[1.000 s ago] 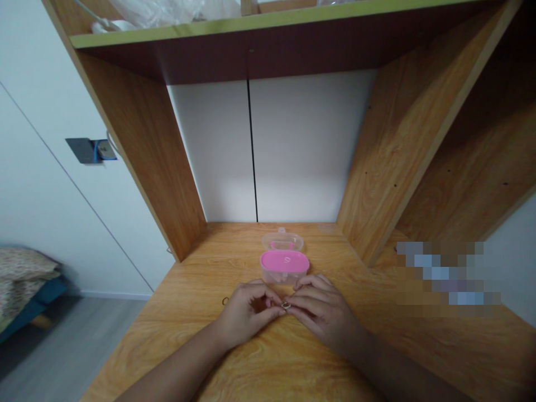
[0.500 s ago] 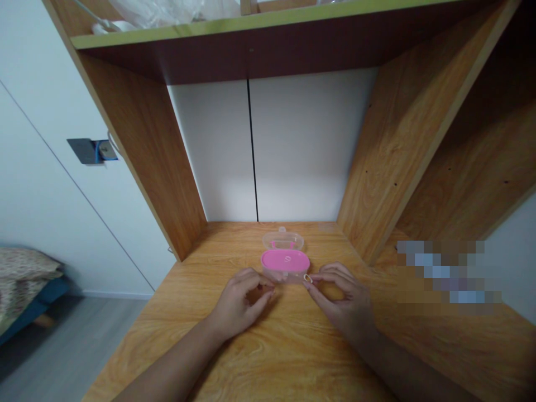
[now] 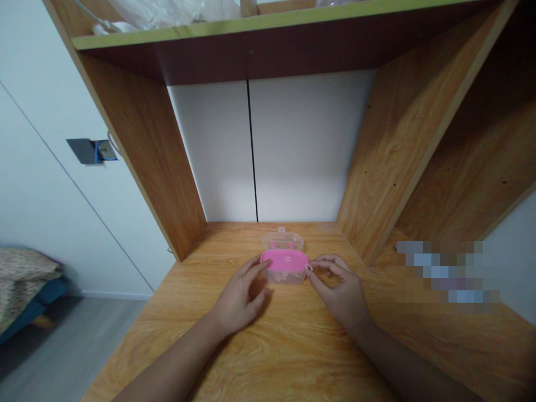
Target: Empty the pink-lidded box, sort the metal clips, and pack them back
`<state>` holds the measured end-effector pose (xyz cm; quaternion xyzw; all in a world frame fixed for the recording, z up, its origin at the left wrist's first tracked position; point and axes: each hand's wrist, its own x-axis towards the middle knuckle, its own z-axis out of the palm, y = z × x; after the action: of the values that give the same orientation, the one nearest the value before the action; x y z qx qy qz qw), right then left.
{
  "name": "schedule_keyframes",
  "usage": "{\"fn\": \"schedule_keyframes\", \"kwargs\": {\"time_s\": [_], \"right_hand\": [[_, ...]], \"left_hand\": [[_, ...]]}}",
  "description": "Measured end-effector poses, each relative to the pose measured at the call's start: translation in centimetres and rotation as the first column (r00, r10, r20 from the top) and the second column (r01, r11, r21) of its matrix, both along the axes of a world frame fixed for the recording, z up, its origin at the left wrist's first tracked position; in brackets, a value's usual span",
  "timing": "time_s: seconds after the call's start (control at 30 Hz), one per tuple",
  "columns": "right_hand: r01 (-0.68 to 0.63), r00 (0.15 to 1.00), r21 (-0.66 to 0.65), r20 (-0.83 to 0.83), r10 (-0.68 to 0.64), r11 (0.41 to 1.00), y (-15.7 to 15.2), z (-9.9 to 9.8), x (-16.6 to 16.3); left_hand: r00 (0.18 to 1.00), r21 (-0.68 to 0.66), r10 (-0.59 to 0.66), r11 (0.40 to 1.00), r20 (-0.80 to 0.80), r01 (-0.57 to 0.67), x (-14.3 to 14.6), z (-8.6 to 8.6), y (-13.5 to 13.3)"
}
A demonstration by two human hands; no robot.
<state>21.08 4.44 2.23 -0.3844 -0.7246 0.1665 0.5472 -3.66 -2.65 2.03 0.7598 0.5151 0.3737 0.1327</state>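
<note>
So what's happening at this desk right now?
A person sits at a wooden desk with both hands at a small pink box whose clear lid is open behind it. The left hand touches the box's left end with its fingertips. The right hand pinches a tiny ring-shaped metal piece right at the box's right edge.

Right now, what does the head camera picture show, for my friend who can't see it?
The right hand pinches a small metal ring beside an open pink plastic box on a wooden desk. The left hand touches the box's other end.
</note>
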Motion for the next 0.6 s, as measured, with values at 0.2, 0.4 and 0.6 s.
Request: {"fn": "schedule_keyframes", "kwargs": {"time_s": [0.2, 0.4, 0.6], "right_hand": [[0.078, 0.997, -0.086, -0.006, -0.079, 0.993, 0.6, -0.5, -0.2], [0.176, 0.984, -0.136, 0.012, -0.176, 0.975, 1.5, -0.7, -0.2], [0.193, 0.981, -0.181, 0.013, -0.194, 0.964, 1.7, -0.9, -0.1]], "left_hand": [[0.999, -0.019, -0.053, 0.998, -0.001, 0.053, 0.6, 0.6, -0.3], [0.998, -0.025, -0.061, 0.998, -0.024, 0.061, 0.7, 0.7, -0.5], [0.997, -0.028, -0.057, 0.998, -0.05, 0.056, 0.5, 0.4, -0.3]]}}
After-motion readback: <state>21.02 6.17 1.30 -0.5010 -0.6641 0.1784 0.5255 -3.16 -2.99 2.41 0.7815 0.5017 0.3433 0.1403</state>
